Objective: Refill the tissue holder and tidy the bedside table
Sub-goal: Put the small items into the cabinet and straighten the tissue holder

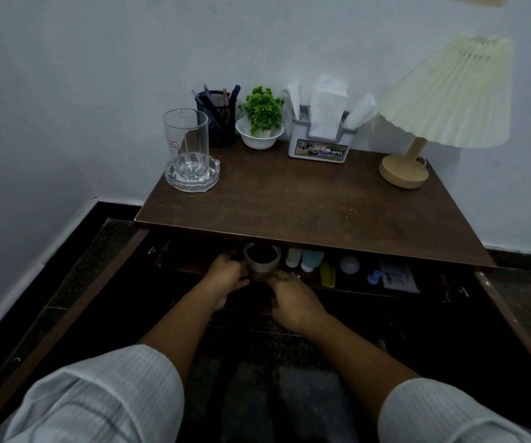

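At the back of the table (289, 199), right against the wall, the tissue holder (320, 140) is already stuffed: a thick white wad stands up in the middle slot and thinner folded ones poke out of the slots on both sides. So I'd say the refill part is basically done and I'm onto the tidying.

Which is why both my hands are down in the open shelf under the tabletop. They're around a small round pot (261, 255) with something dark inside. My left hand (225, 276) is curled against its left side, my right hand (292, 298) comes in from the front right. It's really dim under there, so I honestly can't tell if either hand is actually gripping the pot or just resting against it. Two hands makes sense to me though, since whatever's inside looks loose and I wouldn't want it tipping.

To the right of the pot on that shelf: a couple of small bottles (308, 259), a yellow comb (328, 273), a blue cap (375, 277) and a flat pack (398, 274).

Up top everything's pushed to the back edge, leaving the front clear: glass (185, 145) sitting in a clear ashtray (192, 177), mesh pen cup (217, 118), little plant (261, 118) in a white bowl, and the lamp (439, 107) on the right.
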